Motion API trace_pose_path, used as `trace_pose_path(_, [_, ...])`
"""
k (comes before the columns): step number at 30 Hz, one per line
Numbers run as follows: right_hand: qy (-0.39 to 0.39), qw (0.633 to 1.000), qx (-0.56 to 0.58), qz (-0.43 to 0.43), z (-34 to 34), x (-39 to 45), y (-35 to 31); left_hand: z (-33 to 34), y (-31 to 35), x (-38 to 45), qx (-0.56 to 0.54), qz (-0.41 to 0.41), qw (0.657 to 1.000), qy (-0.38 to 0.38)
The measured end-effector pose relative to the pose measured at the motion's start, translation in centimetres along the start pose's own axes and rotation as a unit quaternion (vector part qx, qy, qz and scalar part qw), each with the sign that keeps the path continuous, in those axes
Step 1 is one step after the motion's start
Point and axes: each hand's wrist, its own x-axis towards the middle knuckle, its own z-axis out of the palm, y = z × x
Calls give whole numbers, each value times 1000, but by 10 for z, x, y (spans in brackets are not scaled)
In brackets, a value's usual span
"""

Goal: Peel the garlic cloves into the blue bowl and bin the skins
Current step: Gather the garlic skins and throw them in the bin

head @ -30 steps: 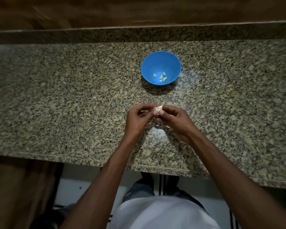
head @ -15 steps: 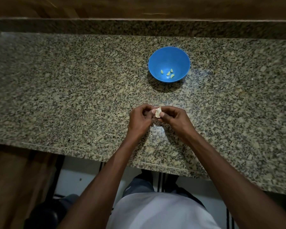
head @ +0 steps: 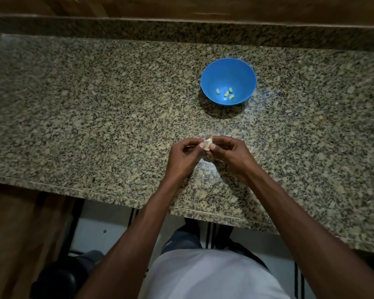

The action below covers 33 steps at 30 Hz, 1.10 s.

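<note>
While both hands (head: 183, 157) (head: 232, 155) pinch the clove (head: 208, 143) mid-surface (head: 95, 117), well inside its edges, bare room lies left; as before, the bowl (head: 228, 71) stands beyond.

Left hand (head: 183, 157) and right hand (head: 230, 155) meet fingertip to fingertip, both pinching, forearms angled inward.

Colours before you
Your blue bowl (head: 228, 70) holds pale yellow-green peeled cloves (head: 226, 93); the desk (head: 95, 108) is speckled beige-and-black granite.
</note>
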Motion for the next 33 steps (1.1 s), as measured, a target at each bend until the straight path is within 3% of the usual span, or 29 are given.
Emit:
trace_pose_path(5, [7,998,-52,-23,4,-6,4,5,-1,-2,-9,-9,999,31])
trace_pose_path(9, [68,993,-82,-50,7,-5,12,15,-5,0,30,-38,998,44])
trace_pose_path(18, [138,979,-141,-48,7,-3,19,21,-2,6,87,-47,995,10])
trace_pose_path(23, [138,975,-170,-37,7,-5,16,24,-2,8,128,-37,991,-5])
trace_pose_path(33, [163,952,-248,-68,18,-3,7,31,-2,9,88,-74,993,32])
